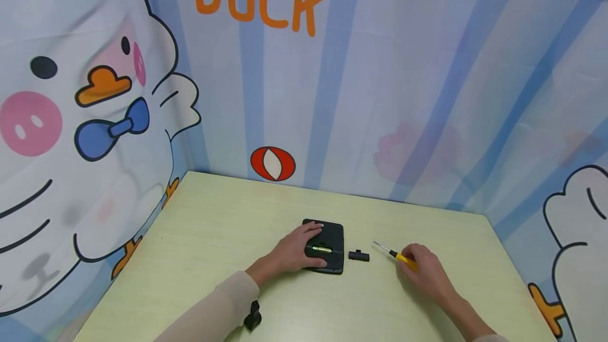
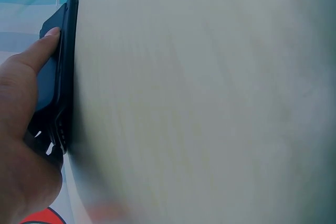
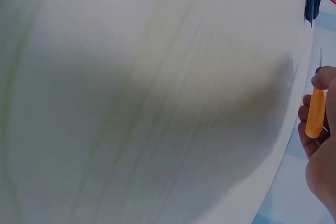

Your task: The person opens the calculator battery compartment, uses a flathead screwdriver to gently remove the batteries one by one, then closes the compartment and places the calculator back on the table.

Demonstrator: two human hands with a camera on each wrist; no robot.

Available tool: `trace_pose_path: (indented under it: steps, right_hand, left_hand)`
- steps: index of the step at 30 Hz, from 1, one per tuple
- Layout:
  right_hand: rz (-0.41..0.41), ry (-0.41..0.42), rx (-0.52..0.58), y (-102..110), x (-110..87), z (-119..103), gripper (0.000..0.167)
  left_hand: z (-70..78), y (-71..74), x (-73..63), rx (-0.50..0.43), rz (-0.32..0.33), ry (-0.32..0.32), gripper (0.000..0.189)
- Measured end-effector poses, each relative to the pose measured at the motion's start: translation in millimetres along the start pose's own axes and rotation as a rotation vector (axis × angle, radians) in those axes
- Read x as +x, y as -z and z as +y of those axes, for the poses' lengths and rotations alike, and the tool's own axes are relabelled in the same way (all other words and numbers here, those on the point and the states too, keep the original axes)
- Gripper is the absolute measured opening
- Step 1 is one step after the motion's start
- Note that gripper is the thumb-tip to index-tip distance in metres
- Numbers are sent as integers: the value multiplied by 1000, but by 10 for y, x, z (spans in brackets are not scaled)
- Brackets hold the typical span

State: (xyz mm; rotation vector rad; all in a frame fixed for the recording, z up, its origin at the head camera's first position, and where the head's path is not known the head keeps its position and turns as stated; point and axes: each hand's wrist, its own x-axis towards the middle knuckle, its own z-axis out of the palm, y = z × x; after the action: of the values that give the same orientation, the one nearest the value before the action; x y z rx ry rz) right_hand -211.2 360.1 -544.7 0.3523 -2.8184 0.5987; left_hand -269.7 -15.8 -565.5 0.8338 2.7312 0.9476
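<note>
On the table lies a flat black rectangular device (image 1: 334,231), with a green battery-like cylinder (image 1: 322,249) in a recess on its upper face. My left hand (image 1: 296,249) grips the device from its left side, the thumb along the near part and the fingers toward the far edge. In the left wrist view the thumb (image 2: 39,56) lies on the black device (image 2: 67,61). A small black cover-like piece (image 1: 359,256) with a tab lies just right of the device. My right hand (image 1: 427,271) holds a screwdriver (image 1: 406,262) by its yellow handle, the metal tip pointing toward the far left, apart from everything.
The pale wooden table (image 1: 228,210) ends at a cloth backdrop (image 1: 404,94) printed with ducks and blue stripes. A small black object (image 1: 253,316) shows beside my left sleeve.
</note>
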Motion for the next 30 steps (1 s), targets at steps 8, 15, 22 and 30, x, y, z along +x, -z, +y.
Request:
trace_pose_path:
  steps: [8, 15, 22, 30]
  right_hand:
    - [-3, -6, 34, 5, 57, -79, 16]
    - [15, 11, 54, -8, 96, -158, 15]
    - [18, 24, 61, -17, 161, -249, 14]
    - [17, 25, 71, -41, 224, -324, 15]
  left_hand:
    - [1, 0, -2, 6, -1, -2, 93]
    - [2, -9, -3, 2, -4, 0, 93]
    - [-18, -13, 6, 5, 0, -5, 92]
    - [-7, 13, -4, -13, -14, -6, 93]
